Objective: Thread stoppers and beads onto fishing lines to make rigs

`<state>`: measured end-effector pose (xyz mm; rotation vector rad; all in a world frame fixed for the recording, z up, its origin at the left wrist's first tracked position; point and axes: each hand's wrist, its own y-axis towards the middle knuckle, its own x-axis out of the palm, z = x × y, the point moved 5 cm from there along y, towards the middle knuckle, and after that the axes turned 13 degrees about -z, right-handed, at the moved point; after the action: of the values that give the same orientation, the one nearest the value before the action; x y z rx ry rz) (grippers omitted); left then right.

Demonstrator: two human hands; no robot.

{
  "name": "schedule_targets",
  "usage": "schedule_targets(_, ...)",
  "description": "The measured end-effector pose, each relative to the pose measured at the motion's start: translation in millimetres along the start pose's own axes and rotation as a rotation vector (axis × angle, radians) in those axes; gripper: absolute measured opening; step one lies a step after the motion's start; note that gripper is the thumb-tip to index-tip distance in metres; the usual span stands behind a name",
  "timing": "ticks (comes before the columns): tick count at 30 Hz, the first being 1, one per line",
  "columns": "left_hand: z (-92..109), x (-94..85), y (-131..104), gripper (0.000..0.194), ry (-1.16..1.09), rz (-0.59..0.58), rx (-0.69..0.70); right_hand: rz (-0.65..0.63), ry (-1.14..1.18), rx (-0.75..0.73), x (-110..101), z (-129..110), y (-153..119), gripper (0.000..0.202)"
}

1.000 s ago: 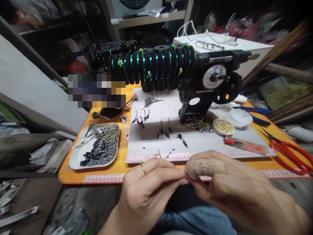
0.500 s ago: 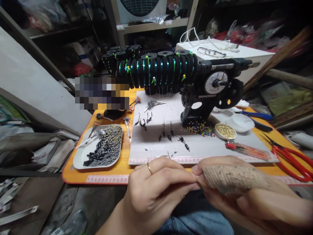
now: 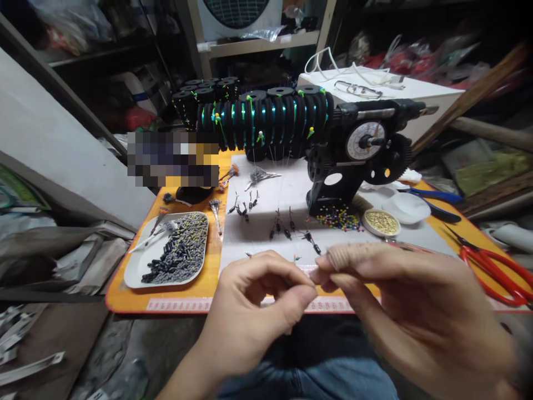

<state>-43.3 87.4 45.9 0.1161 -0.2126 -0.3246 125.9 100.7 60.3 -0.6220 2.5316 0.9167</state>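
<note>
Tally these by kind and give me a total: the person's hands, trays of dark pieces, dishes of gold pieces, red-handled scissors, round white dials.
Hands (left hand, right hand): 2
Tray of dark pieces: 1
Dish of gold pieces: 1
Red-handled scissors: 1
Round white dial: 1
Total: 6

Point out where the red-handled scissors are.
In the head view, the red-handled scissors lie at the far right of the orange table, just beyond the right hand and nearer than the blue-handled pliers.
</note>
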Motion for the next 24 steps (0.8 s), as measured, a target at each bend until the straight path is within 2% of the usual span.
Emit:
schedule_targets(2,-7.8,-1.5,2.1,0.007,-0.192,-0.012,-0.041,-0.020,-0.019,-0.007,2.5,-3.3,6.9,0.039)
schedule_targets(6,-16.8,-5.9,3.2,0.005,-0.301,0.009,-0.056,-0.076,-0.096,0.007,8.6,-12.7,17.8,0.025)
schedule_targets(12,-10.9,-6.9,0.7,0.007,-0.153,0.073,-0.002,-0.060,-0.114,0.020,12.5,-16.7,19.8,0.018)
schedule_targets(16,-3.4,-6.6,-1.3,0.010,0.012,0.093,-0.005,-0.074,-0.191,-0.042,13.3,-16.3,21.4,0.017)
schedule_targets(20,-2.7,-7.8,-4.8,0.007,0.088,0.056,-0.088,-0.095,-0.291,-0.132,14.0,-17.1,20.2,0.015)
schedule_targets(24,-2.1,-8.1,-2.7,0.007,0.038,-0.044,-0.175,-0.113,-0.432,-0.274,11.5,-16.7,12.0,0.014)
